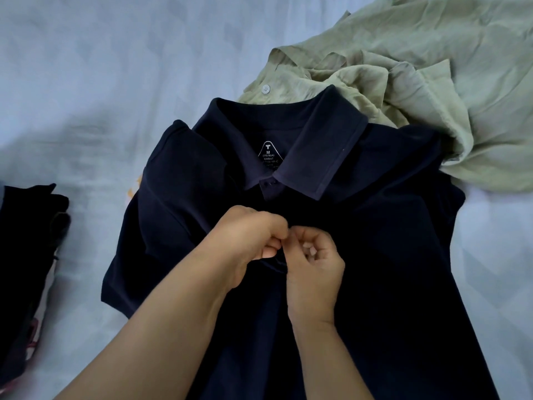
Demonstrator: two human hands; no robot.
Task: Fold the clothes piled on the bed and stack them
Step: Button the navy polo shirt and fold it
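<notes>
A navy polo shirt (375, 226) lies front up on the bed, its collar towards the far side and a size label showing inside the neck. My left hand (248, 238) and my right hand (314, 258) meet at the button placket below the collar. Both pinch the dark fabric there with curled fingers. The top button under the collar is fastened. A crumpled olive-green button shirt (418, 67) lies behind the polo at the far right, partly under its collar and shoulder.
A dark pile of clothes (26, 255) sits at the left edge of the bed. The pale blue bedsheet (101, 67) stretches across the far left and shows again at the right edge.
</notes>
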